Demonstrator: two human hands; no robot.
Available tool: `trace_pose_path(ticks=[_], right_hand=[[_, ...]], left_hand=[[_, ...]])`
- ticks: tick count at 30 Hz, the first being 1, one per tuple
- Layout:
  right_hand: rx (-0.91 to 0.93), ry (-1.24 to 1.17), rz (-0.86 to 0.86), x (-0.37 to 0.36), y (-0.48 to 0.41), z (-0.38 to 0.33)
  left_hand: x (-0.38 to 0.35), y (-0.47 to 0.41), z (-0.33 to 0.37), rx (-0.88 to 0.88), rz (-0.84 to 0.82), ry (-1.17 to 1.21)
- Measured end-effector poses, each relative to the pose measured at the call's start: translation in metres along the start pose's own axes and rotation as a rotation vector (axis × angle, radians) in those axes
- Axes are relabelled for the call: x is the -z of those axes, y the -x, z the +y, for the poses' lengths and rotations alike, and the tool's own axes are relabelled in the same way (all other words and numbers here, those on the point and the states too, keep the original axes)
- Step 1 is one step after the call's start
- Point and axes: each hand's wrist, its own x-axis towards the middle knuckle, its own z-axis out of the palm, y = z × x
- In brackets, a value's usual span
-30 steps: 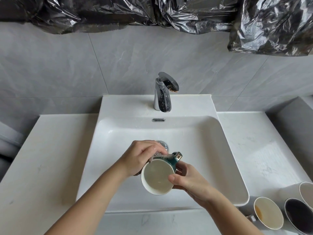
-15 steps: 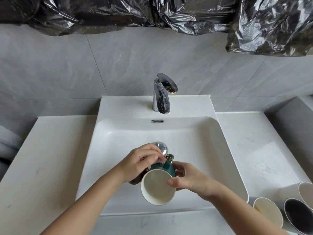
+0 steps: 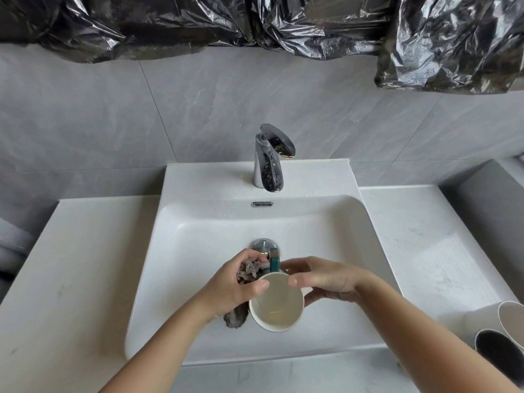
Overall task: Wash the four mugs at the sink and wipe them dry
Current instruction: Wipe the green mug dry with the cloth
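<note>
Grey stone-look tile wall, glossy white basin (image 3: 198,251). Teal mug (image 3: 276,300), cream inside, held tilted over basin near chrome drain (image 3: 263,246); outside mostly hidden. Right hand (image 3: 320,282) curled round mug body, thumb on rim. Left hand (image 3: 241,287) clutches fuzzy grey cloth (image 3: 249,272) against mug side. Pale mug (image 3: 511,319) and dark-lined mug (image 3: 496,350) cut off at right edge.

There they are, left hand (image 3: 226,292) and right hand (image 3: 326,280) both bare, forearms (image 3: 175,336) bare too (right to the frame edge).
</note>
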Motion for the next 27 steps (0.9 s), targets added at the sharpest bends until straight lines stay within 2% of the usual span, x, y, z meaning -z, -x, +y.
trace_pose_path(ticks=[4, 8, 11, 16, 23, 27], right_hand=[[0.109, -0.44, 0.102, -0.02, -0.001, 0.026], [0.277, -0.676, 0.174, -0.046, -0.008, 0.04], [0.355, -0.684, 0.229, -0.047, -0.009, 0.039], [0.346, -0.553, 0.337, -0.041, -0.01, 0.037], [0.357, -0.46, 0.334, -0.043, -0.005, 0.036], [0.343, -0.489, 0.321, -0.041, -0.005, 0.034]], left_hand=[[-0.006, -0.005, -0.003, -0.003, 0.236, 0.203], [-0.015, -0.007, 0.001, -0.048, 0.315, 0.193], [-0.015, -0.01, 0.001, -0.046, 0.324, 0.204], [-0.018, -0.008, 0.009, -0.143, 0.437, 0.117], [-0.011, -0.012, 0.014, -0.132, 0.51, 0.149], [-0.011, -0.007, 0.015, -0.184, 0.46, 0.187]])
